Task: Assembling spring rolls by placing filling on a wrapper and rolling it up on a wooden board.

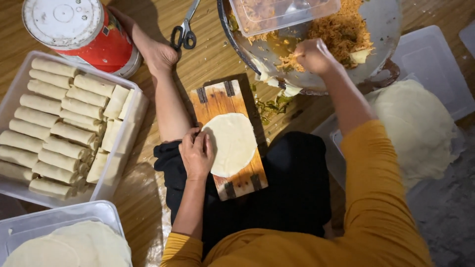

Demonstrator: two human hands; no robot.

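A small wooden board (225, 96) lies on my lap with one round pale wrapper (235, 143) flat on it. My left hand (197, 152) rests on the wrapper's left edge, fingers curled onto the dough. My right hand (312, 55) reaches into a large metal pan (386, 24) at the top. Its fingers are closed on a pinch of the orange shredded filling (341, 32). A clear plastic tub (282, 12) sits tilted in the pan behind that hand.
A clear tray (15, 91) at left holds several filled rolls (64, 128). A red can (84, 32) with a white lid and black-handled scissors (185, 30) lie at the top, near my bare foot (158, 52). Wrapper stacks sit at right (415, 126) and bottom left (74, 244).
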